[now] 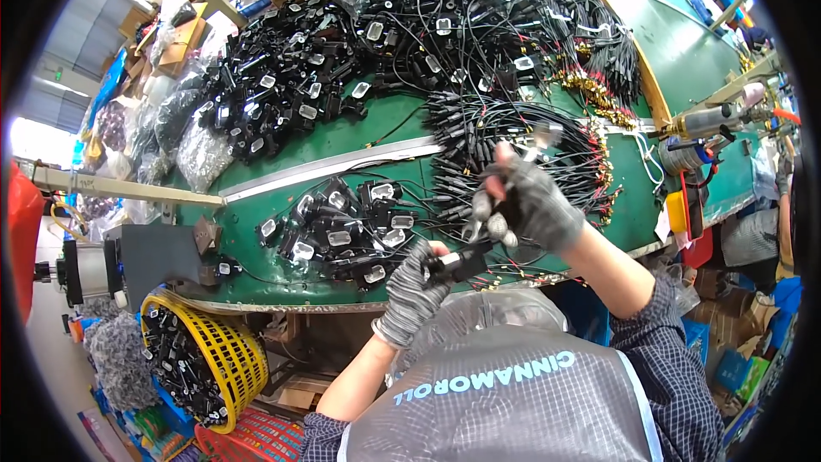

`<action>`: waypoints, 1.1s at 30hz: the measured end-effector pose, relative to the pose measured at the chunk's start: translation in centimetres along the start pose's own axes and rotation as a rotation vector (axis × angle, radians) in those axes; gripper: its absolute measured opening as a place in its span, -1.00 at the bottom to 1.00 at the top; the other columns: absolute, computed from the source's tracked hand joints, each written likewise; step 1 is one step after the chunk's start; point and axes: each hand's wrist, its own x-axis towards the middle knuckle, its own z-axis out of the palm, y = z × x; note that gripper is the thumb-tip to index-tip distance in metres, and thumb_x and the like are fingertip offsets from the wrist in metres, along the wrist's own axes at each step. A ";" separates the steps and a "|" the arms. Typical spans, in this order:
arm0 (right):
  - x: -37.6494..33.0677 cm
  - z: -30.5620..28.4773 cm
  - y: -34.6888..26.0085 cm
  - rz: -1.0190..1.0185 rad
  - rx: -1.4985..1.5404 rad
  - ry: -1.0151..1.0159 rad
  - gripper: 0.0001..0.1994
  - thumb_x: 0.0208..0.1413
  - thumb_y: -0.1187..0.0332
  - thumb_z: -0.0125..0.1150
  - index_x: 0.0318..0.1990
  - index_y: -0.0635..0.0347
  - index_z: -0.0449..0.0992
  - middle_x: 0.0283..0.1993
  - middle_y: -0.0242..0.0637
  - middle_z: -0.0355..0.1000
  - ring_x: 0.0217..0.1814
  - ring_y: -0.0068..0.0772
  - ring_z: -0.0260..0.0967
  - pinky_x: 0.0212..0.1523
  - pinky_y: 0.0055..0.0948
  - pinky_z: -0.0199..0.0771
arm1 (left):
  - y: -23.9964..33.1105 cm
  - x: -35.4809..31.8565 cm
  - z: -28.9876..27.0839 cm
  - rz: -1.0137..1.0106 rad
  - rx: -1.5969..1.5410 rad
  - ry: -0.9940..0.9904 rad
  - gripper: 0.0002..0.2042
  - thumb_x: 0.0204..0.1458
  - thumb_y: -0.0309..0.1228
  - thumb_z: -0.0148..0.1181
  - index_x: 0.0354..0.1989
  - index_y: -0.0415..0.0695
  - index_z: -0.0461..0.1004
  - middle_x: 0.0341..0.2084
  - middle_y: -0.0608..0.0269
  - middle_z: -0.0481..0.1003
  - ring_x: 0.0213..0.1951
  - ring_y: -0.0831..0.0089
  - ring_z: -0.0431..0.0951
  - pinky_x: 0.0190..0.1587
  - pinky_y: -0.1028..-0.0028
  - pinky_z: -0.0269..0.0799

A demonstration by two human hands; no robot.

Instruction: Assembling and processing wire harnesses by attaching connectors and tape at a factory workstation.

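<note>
My left hand point(415, 287), in a grey striped glove, grips a small black connector part point(457, 265) with thin wires trailing from it. My right hand point(530, 201), in a dark grey fingerless glove, is raised just above it and pinches a small metal piece point(479, 224) near the part. Both hands hover over the front edge of a green workbench point(282, 278). A cluster of black parts with clear lenses point(346, 231) lies just left of my hands. A bundle of black cables point(513, 133) fans out behind my right hand.
Large heaps of black wired parts point(282, 77) cover the far bench. A yellow basket point(218, 359) of black parts sits at lower left. A metal strip point(333, 164) crosses the bench. A tool point(710, 120) hangs at right, with gold-tipped wires point(599, 90) nearby.
</note>
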 end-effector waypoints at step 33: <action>-0.7 2.1 2.0 -0.614 -0.437 -0.042 -0.42 -0.09 -0.24 -0.16 -0.68 0.17 0.19 -0.70 -0.25 0.29 -0.81 -0.56 0.17 -0.83 -0.62 0.14 | 3.0 0.9 0.2 -0.345 -0.579 0.109 -0.71 -0.36 -0.64 0.15 -0.38 -0.12 0.31 -0.53 0.31 0.38 -0.41 0.46 0.40 -0.33 0.55 0.29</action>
